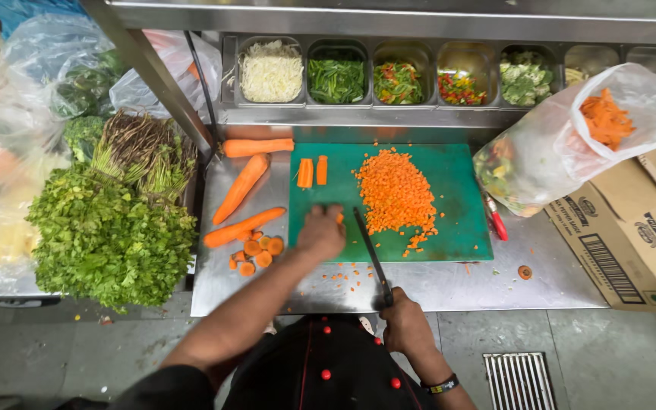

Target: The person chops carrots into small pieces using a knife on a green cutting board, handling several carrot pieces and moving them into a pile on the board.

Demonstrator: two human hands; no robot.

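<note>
A green cutting board lies on a steel counter. My left hand presses a piece of carrot down on the board's near left part. My right hand grips the handle of a long dark knife, whose blade points away from me, just right of the left hand. A heap of diced carrot sits in the middle of the board. Two short carrot pieces lie at the board's far left.
Three whole carrots and carrot end slices lie left of the board. Bunches of leafy herbs fill the left side. Steel pans of cut vegetables line the back. A plastic bag and cardboard box stand right.
</note>
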